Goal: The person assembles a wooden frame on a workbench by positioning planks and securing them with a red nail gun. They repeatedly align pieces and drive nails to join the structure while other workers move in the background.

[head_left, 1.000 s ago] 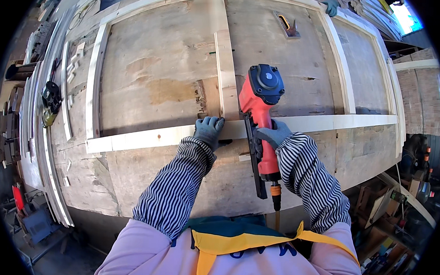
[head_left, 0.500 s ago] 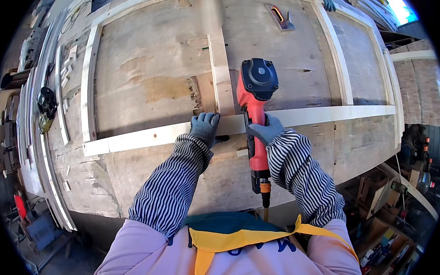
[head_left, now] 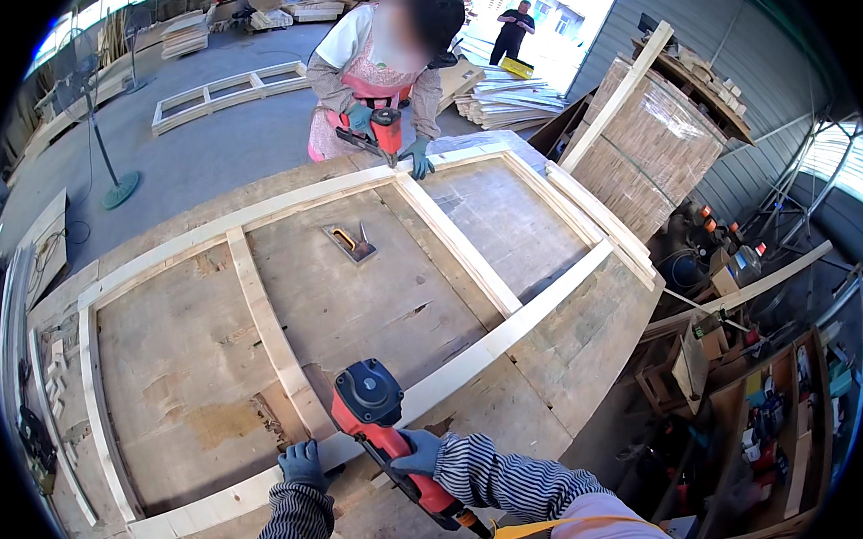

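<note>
My right hand [head_left: 420, 452], in a grey-blue glove, is closed around the handle of a red nail gun [head_left: 369, 434]. Its black round head stands over the near rail, by the joint with a crosspiece [head_left: 270, 325]; the nose is hidden from me. A hose runs from the tool's end toward my body. Just left of it my left hand [head_left: 302, 464], also gloved, is closed over the near rail of the wooden frame [head_left: 466, 357]. This pale frame, divided by two crosspieces, lies flat on a worn plywood work surface [head_left: 531, 411].
A hand staple gun [head_left: 352, 244] lies inside the frame. Across it, a co-worker [head_left: 383, 86] holds another red nail gun [head_left: 384, 128] over the far rail. Loose wooden strips [head_left: 605, 225] lie at the right edge, and a shelf of tools [head_left: 763, 453] stands beyond.
My view has swung up and to the right, bringing the co-worker and the workshop into sight. Both my hands keep their holds near the same joint.
</note>
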Demonstrator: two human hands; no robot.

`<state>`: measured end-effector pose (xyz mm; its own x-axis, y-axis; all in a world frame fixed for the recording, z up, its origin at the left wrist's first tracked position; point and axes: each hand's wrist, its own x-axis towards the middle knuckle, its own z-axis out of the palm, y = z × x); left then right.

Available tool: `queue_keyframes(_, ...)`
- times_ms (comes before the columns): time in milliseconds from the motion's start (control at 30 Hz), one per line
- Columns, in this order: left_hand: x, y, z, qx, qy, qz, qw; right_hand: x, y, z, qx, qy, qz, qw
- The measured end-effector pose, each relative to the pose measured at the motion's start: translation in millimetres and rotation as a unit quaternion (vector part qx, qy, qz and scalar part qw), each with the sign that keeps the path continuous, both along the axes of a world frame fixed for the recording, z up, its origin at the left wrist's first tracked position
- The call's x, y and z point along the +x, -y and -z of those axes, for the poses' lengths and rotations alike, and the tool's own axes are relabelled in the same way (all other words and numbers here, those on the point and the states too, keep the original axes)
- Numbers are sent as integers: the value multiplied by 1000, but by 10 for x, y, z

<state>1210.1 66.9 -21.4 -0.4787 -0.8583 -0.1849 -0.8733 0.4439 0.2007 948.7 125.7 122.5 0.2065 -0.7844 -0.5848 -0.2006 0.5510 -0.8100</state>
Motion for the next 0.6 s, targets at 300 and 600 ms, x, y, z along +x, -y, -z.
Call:
queue_keyframes(300, 76, -15, 32, -45, -46, -5, 998, 211, 251, 17, 24, 39, 111, 993)
queue_keyframes(600, 94, 35, 87, -59, -68, 0, 996, 405, 713, 52, 65, 35, 71, 995)
